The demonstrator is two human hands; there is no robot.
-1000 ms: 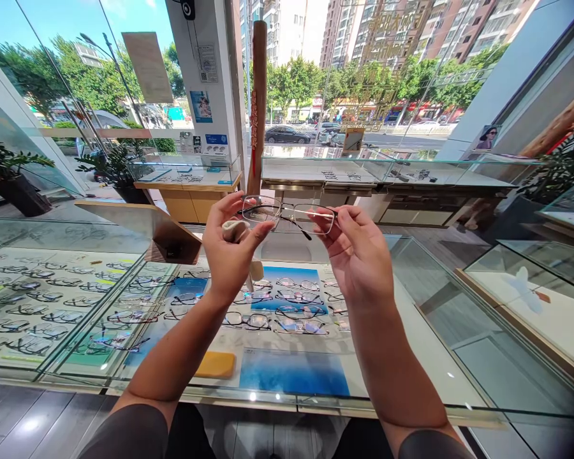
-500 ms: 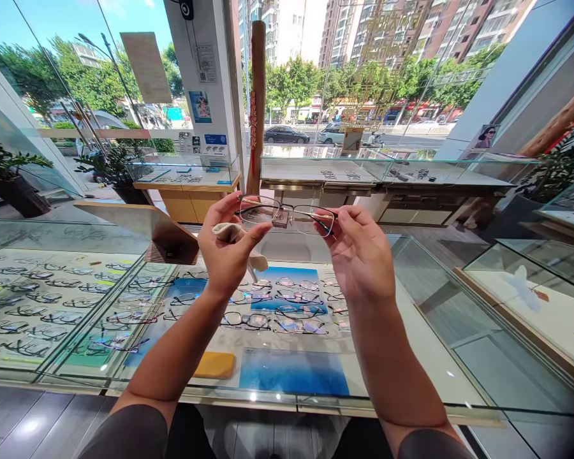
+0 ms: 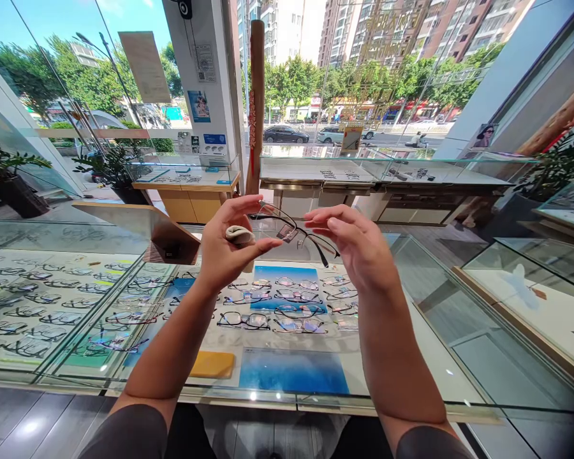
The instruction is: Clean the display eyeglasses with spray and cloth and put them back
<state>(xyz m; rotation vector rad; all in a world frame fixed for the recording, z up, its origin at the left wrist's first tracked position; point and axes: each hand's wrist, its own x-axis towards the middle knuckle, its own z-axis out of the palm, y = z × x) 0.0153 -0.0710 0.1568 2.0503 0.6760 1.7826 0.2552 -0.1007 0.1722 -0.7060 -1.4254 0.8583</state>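
A pair of thin-rimmed eyeglasses point(image 3: 299, 228) with dark temples is held up over the glass counter, tilted down to the right. A small tag hangs at its middle. My left hand point(image 3: 227, 239) is closed on the left end of the eyeglasses, thumb stretched out beneath. A folded pale cloth point(image 3: 240, 235) is tucked in the same hand. My right hand point(image 3: 366, 245) is at the right end of the frame, its fingers loosely stretched and slightly apart. The right end of the eyeglasses passes close by its palm; whether they touch is unclear.
Below is a glass display counter point(image 3: 387, 376) holding rows of eyeglasses point(image 3: 243, 320), blue sheets point(image 3: 294, 371) and a yellow case point(image 3: 213, 364). A tilted mirror-like panel on a wooden stand point(image 3: 172, 247) stands left. More glass showcases point(image 3: 316, 169) line the window.
The eyeglasses have turned and their right side has dropped. My right hand has loosened from the right rim, its fingers stretching out. My left hand has shifted slightly right, keeping the cloth.
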